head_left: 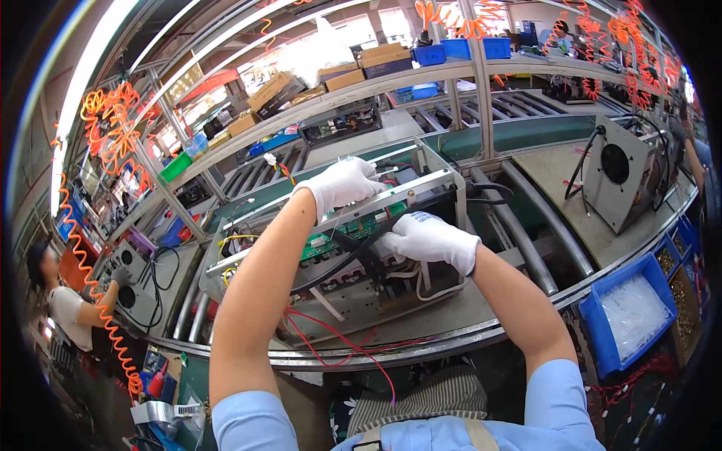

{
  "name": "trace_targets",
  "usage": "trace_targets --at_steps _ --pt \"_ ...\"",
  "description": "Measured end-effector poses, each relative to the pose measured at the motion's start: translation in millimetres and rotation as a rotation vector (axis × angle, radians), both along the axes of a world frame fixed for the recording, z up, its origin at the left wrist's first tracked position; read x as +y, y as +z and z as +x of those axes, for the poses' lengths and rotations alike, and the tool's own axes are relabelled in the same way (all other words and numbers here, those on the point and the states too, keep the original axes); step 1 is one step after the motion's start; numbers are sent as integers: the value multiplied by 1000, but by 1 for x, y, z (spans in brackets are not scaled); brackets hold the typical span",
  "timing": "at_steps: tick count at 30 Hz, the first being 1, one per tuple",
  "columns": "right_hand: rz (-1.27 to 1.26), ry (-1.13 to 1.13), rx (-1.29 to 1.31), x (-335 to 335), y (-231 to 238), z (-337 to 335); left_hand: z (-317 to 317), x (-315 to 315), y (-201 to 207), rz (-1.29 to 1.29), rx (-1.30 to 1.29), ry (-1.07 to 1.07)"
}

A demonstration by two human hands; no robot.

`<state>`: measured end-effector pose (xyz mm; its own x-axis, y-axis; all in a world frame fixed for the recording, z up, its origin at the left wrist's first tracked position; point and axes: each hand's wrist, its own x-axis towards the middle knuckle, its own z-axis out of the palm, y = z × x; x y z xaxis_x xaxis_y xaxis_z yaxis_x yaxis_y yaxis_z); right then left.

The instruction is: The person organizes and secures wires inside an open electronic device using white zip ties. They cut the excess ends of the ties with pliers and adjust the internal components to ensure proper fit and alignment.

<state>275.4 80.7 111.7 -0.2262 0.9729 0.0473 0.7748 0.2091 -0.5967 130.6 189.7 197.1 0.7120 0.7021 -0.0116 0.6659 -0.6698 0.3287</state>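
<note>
An open metal chassis (353,297) sits before me, with a green circuit board (323,248) and wiring inside its frame. My left hand (347,184), in a white glove, reaches over the top rail (391,197); its fingers are curled among the parts behind it, and what they hold is hidden. At the near side, my gloved right hand (432,239) is closed with its fingertips against the inner wiring, right beside a thick black cable (365,248). What it pinches does not show. Thin red wires (331,342) trail from the chassis toward me.
Metal rollers (538,225) lie right of the chassis. Further right stands a grey unit with a fan (615,164). A blue bin (628,312) of clear plastic pieces is at the near right. At the left, a person (75,304) handles another fan unit (124,286). Orange coiled hoses (113,128) hang overhead.
</note>
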Motion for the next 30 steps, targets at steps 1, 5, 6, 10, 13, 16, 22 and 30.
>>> trace_targets --at_steps 1,5,6,10,13,16,22,30 --pt "33 -10 35 1 -6 1 -1 1 -1 -22 -5 -24" --pt "132 -92 90 -19 -11 -5 -7 -12 15 564 144 -46" --pt "216 -105 104 -29 -15 -5 -9 -14 24 752 168 -22" --pt "462 -265 329 -75 -11 13 -37 4 97 1278 297 313" --pt "645 -272 584 -78 6 18 -84 16 154 1531 -74 376" --pt "827 -202 481 -54 24 16 -108 -28 186 1617 -227 499" --pt "392 236 515 28 59 -31 -103 -65 181 1926 -324 260" --pt "143 1 178 71 72 24 -177 -24 113 2128 625 334"
